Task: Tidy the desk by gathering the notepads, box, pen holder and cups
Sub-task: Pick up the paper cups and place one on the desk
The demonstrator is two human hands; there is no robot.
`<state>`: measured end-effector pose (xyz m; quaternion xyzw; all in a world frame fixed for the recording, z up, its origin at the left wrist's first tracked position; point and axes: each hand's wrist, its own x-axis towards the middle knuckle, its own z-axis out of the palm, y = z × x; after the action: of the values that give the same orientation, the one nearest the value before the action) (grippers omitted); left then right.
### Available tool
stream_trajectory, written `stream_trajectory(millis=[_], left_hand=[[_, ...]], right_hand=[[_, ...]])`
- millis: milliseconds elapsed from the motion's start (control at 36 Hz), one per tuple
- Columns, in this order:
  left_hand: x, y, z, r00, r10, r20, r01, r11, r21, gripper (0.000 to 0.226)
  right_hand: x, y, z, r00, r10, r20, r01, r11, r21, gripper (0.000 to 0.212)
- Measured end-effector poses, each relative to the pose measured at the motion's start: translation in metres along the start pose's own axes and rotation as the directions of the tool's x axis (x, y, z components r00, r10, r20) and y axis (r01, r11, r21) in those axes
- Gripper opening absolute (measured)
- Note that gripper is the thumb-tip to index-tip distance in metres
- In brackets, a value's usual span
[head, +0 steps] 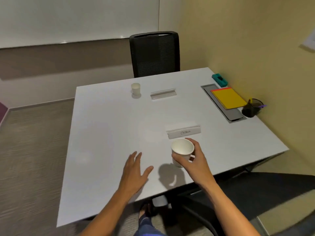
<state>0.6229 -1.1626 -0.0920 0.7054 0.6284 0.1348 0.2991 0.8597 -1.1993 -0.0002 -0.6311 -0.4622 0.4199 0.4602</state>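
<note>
My right hand point(194, 160) grips a white paper cup point(182, 149) and holds it just above the white desk point(109, 126), near the front edge. My left hand point(134, 171) hovers flat beside it with fingers spread, holding nothing. A second white cup point(135, 88) stands upright at the far side of the desk. Along the right edge lie a stack of yellow and orange notepads point(227, 97), a teal box point(219, 80) behind them, and a black mesh pen holder point(252, 108) with pens in it.
The notepads rest on a grey cable tray lid point(234, 114). Two clear name-card stands sit on the desk, one at the far side point(163, 94) and one near my right hand point(184, 132). A black mesh chair point(154, 53) stands behind the desk. A wall runs along the right.
</note>
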Motion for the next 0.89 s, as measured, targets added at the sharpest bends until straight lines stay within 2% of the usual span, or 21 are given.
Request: stream_trajectory(millis=[111,361,417,528,722,889], left_hand=[[0.034,-0.021,0.009,0.996,-0.027,0.089,0.024,0.999,0.04,0.086],[0.103,-0.055,0.016,0.987,-0.04,0.153,0.01,0.981,0.192,0.088],[0.112,-0.063,0.02,0.989,-0.011,0.15,-0.025,0.972,0.236,0.089],[0.121,-0.082,0.028,0.99,0.089,0.113,-0.112,0.97,0.218,0.089],[0.142,-0.106,0.044,0.971,0.059,0.232,-0.14,0.925,0.353,0.088],[0.142,-0.121,0.057,0.968,0.144,0.205,-0.22,0.88,0.421,0.087]], right_hand=[[0.03,0.008,0.019,0.999,0.054,-0.001,-0.054,0.998,-0.028,0.069],[0.08,0.033,0.058,0.991,0.132,-0.023,-0.134,0.966,-0.22,0.071],[0.087,0.042,0.063,0.988,0.151,-0.036,-0.155,0.953,-0.261,0.075],[0.095,0.059,0.071,0.98,0.196,-0.035,-0.197,0.932,-0.305,0.075],[0.107,0.087,0.079,0.959,0.278,-0.048,-0.272,0.867,-0.418,0.08],[0.12,0.098,0.085,0.956,0.295,0.008,-0.251,0.825,-0.506,0.086]])
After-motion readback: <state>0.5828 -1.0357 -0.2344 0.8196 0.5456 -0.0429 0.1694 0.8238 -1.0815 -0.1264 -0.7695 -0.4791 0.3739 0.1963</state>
